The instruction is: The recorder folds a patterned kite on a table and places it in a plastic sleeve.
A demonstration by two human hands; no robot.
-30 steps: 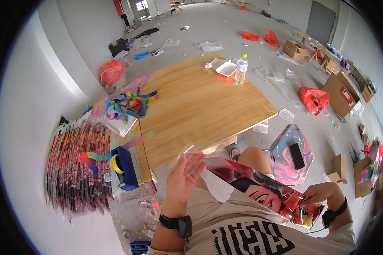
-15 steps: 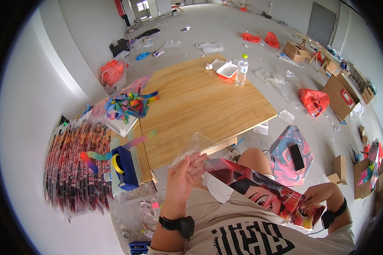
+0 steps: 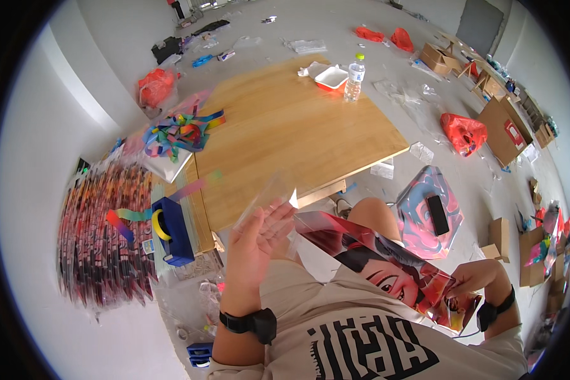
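Note:
A long, glossy printed sheet (image 3: pixel 389 272) in red and black, showing a cartoon face, lies slantwise over my lap. My right hand (image 3: pixel 478 277) is closed on its lower right end, where it is crumpled. At the upper left end, a thin clear plastic film (image 3: pixel 269 193) stands out beyond the print. My left hand (image 3: pixel 259 231) is against this film, palm turned up and fingers stretched, thumb apart. Whether its fingers are inside the film or behind it, I cannot tell. A wooden table (image 3: pixel 266 139) stands just beyond my left hand.
Left of the table lies a stack of printed, plastic-wrapped packs (image 3: pixel 104 237) beside a blue tape dispenser (image 3: pixel 173 231). Colourful ribbons (image 3: pixel 177 136), a food tray (image 3: pixel 332 77) and a water bottle (image 3: pixel 354 79) are on the tabletop. On the right, a patterned stool (image 3: pixel 418 218) carries a black phone (image 3: pixel 437 214).
The view has tilted, so the table and floor items appear higher and farther left. My left hand and the film appear lower left; my right hand keeps its hold on the sheet.

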